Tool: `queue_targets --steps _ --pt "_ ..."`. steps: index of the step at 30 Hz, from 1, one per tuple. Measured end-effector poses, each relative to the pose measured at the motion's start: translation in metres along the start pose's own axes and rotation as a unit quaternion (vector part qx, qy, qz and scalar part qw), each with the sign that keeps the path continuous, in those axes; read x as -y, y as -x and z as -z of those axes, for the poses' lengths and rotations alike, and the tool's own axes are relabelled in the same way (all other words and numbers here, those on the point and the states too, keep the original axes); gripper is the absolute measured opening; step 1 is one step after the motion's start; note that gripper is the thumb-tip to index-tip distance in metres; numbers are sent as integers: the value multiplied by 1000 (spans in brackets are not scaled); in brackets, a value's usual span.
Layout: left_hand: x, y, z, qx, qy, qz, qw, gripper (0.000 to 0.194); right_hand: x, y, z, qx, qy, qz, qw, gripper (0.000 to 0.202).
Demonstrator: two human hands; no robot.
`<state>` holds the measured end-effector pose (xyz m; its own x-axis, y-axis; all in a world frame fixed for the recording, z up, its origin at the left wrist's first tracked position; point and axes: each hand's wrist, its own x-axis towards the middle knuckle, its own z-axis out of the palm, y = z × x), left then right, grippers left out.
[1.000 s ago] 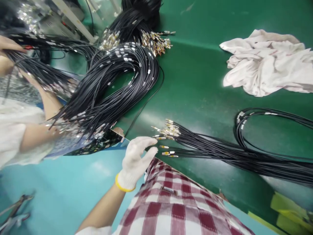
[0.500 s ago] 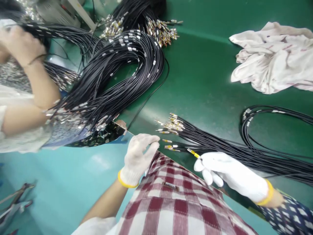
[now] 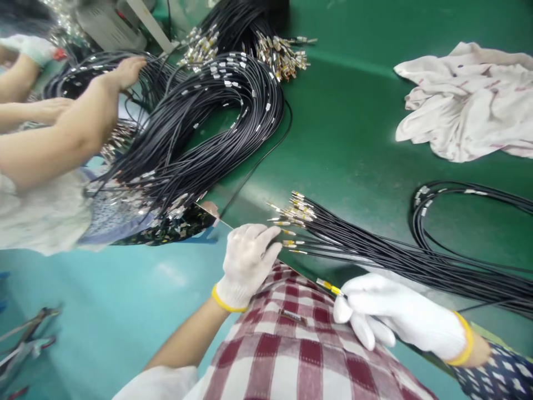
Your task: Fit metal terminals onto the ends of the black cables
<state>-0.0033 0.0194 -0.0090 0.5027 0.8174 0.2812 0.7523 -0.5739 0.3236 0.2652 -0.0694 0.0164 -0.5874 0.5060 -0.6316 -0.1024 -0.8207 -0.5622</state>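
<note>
My right hand [image 3: 387, 311], in a white glove with a yellow cuff, pinches a black cable just behind its yellow-banded metal end [image 3: 330, 286]. That end points left above my checked apron. My left hand [image 3: 249, 264], gloved the same way, is curled with thumb and forefinger close together. Its fingertips are right beside several cable ends; I cannot make out what, if anything, it grips. A bundle of black cables [image 3: 375, 244] with yellow-and-silver ends lies on the green table [image 3: 345, 139], running off to the right.
A big looped bundle of black cables [image 3: 258, 116] with white tags lies at the left, another cable pile [image 3: 278, 53] behind it. A crumpled white cloth [image 3: 466, 105] is at the back right. Co-workers' arms [image 3: 79, 130] reach in from the left. The table edge runs before my apron.
My right hand has moved down and slightly right with the cable end, away from the bundle. My left hand has shifted right to the cable ends. A co-worker's arm has moved right.
</note>
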Motion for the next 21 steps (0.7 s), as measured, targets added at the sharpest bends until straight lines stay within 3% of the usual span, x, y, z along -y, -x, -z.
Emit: queue_targets --steps 3,7,11,15,18,21 --pt "-16 0 15 -16 115 5 993 17 -1 3 -7 -13 -10 8 1000 38" --pt "-43 -14 31 111 264 -104 952 23 2 2 -16 -57 24 51 997 38" --pt "-53 -28 26 153 237 -162 946 18 5 2 -19 -64 43 52 996 36" --pt "-51 -27 16 176 206 -195 942 14 2 2 -16 -39 53 46 997 36" --pt "-50 -21 16 197 198 -186 942 8 -1 5 -14 -39 72 30 996 36" --pt "-51 -16 21 255 236 -124 929 5 2 10 -15 -68 145 10 987 34"
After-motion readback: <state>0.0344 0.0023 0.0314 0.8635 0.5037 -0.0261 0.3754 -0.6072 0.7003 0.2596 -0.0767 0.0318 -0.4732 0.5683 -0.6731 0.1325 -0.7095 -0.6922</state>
